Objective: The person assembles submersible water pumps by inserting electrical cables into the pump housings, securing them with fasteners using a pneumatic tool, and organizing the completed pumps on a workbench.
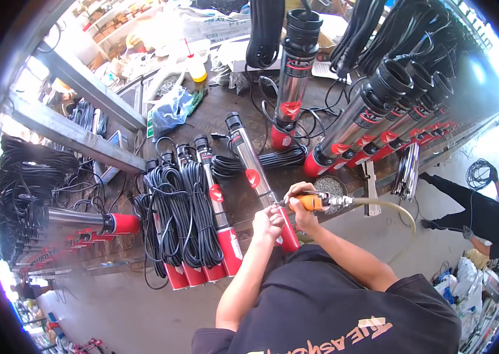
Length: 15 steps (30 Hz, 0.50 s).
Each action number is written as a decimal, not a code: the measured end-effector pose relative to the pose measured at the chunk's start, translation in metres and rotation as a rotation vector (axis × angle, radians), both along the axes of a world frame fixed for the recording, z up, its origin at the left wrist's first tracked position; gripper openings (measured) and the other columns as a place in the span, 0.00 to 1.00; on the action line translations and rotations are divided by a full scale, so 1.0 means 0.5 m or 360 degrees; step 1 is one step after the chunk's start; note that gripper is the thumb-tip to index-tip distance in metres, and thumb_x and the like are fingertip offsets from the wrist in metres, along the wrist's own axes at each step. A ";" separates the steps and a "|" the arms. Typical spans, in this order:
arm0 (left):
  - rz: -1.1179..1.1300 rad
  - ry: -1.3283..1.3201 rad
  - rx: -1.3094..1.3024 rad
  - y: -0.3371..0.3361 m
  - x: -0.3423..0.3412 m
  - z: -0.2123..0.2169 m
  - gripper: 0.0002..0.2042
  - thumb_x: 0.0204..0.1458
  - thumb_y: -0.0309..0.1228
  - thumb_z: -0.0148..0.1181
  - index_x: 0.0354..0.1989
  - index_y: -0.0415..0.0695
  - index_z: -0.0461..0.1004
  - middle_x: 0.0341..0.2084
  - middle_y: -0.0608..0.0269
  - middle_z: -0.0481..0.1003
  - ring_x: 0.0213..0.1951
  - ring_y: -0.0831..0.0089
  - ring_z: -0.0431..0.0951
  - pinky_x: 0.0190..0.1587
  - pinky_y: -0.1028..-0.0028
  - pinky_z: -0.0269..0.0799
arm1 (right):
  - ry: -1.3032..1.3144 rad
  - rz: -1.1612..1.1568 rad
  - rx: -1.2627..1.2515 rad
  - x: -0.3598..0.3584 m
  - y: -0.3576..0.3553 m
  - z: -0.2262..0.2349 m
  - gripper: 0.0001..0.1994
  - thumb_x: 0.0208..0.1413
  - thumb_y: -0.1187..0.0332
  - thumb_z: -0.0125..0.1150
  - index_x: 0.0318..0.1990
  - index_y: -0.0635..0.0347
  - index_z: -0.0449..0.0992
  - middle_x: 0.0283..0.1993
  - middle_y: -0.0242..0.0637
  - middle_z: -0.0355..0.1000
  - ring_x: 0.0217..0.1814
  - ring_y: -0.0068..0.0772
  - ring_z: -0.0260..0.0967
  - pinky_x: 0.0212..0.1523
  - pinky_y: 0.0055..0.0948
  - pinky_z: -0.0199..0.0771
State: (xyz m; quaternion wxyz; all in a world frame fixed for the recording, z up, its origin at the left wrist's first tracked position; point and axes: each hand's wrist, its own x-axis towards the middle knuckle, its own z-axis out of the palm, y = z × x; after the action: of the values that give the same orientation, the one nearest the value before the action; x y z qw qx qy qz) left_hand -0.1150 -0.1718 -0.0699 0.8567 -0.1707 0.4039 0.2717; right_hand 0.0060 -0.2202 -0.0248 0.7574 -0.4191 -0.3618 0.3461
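A slim submersible pump [250, 154] with a steel tube, black top and red lower end lies in front of me, its red end toward my body. My right hand [301, 212] is wrapped around an orange air tool [311, 202], with a pale hose [388, 203] running off to the right. The tool's tip points left at the pump's lower part. My left hand [268, 223] is closed, its fingertips pinched against the pump beside the tip; what they pinch is too small to make out. A coiled black cable [273, 160] lies behind the pump.
Several pumps with bundled black cables [184, 212] lie to the left. More pumps [367, 112] stand tilted in a row at right. A dish of small metal parts [331, 187] sits by the table edge. A yellow-bottomed bottle [197, 69] stands behind. Another person [480, 206] is at far right.
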 end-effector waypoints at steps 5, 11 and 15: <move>-0.0170 0.0006 0.0103 0.017 -0.036 0.008 0.08 0.61 0.27 0.52 0.42 0.34 0.72 0.21 0.69 0.64 0.18 0.82 0.59 0.19 0.82 0.56 | 0.0192 0.0004 -0.0088 0.017 0.029 -0.051 0.12 0.57 0.84 0.51 0.45 0.58 0.65 0.38 0.35 0.69 0.36 0.23 0.70 0.34 0.23 0.72; -0.0237 0.0730 0.0641 0.066 -0.121 -0.074 0.07 0.58 0.34 0.61 0.33 0.43 0.77 0.20 0.69 0.71 0.22 0.74 0.69 0.27 0.70 0.70 | 0.0057 0.0084 -0.0093 0.010 0.045 -0.040 0.12 0.56 0.86 0.53 0.43 0.58 0.65 0.38 0.34 0.70 0.35 0.22 0.69 0.36 0.22 0.72; -0.0170 0.0779 0.0726 0.104 -0.123 -0.109 0.08 0.57 0.36 0.65 0.35 0.45 0.79 0.24 0.65 0.77 0.27 0.70 0.76 0.33 0.68 0.75 | -0.0061 0.0139 -0.0064 -0.006 0.051 -0.047 0.12 0.55 0.87 0.54 0.42 0.59 0.66 0.38 0.34 0.69 0.35 0.21 0.68 0.38 0.22 0.71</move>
State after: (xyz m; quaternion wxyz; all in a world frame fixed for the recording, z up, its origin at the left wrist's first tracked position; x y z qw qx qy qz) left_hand -0.1768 -0.1197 -0.1244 0.7635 0.1171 0.5346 0.3427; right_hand 0.0030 -0.1949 -0.0481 0.7261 -0.4245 -0.3870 0.3779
